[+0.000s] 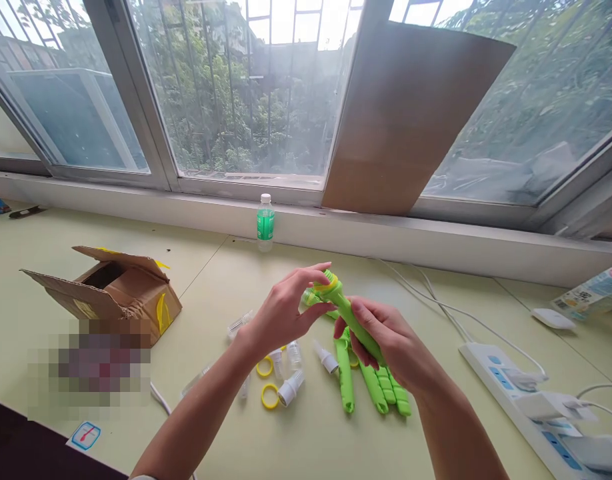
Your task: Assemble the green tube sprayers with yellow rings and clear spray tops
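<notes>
— What is in the hands?

— At the middle of the frame, the right hand [391, 340] has its fingers wrapped around a green handle [343, 303], held above the surface [311, 447]. The left hand [281, 313] pinches the yellow ring [330, 283] at the handle's top between thumb and forefinger.

— And below them?

— More green handles [381, 390], loose yellow rings [269, 395] and small white-capped tubes [291, 388]. A cardboard box [121, 287] sits at the left and a power strip [506, 373] at the right.
</notes>
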The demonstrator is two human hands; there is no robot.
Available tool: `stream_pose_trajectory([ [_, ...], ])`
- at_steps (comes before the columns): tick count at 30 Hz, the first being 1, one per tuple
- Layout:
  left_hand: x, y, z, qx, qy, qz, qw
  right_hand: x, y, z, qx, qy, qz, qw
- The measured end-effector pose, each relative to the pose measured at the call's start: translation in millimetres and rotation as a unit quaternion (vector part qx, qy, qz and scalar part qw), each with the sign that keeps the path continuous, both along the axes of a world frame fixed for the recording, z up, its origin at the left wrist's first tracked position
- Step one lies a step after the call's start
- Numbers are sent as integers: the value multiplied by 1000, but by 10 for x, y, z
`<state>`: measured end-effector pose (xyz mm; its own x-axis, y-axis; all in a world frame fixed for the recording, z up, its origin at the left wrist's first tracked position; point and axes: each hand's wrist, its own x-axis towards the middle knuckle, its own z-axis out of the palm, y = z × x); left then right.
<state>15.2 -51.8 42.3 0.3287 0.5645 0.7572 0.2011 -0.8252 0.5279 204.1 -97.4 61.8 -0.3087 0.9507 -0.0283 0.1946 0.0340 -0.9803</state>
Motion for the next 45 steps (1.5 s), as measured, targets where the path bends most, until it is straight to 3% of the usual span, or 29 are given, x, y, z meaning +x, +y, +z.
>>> stream_pose_trajectory([
  [5, -24, -2, 9, -6, -8, -4, 1000, -21, 7, -46, -11, 17, -6, 1000],
  [14, -36, -13, 48, 21, -29, 11, 999, -83, -41, 120, -45, 26, 6, 999],
  [33, -19, -1, 18, 34, -7, -12, 999, 38, 11, -17, -53, 106, 24, 993],
  [45, -20, -4, 17, 25, -14, -22, 999, -17, -38, 110, -49, 46, 19, 998],
])
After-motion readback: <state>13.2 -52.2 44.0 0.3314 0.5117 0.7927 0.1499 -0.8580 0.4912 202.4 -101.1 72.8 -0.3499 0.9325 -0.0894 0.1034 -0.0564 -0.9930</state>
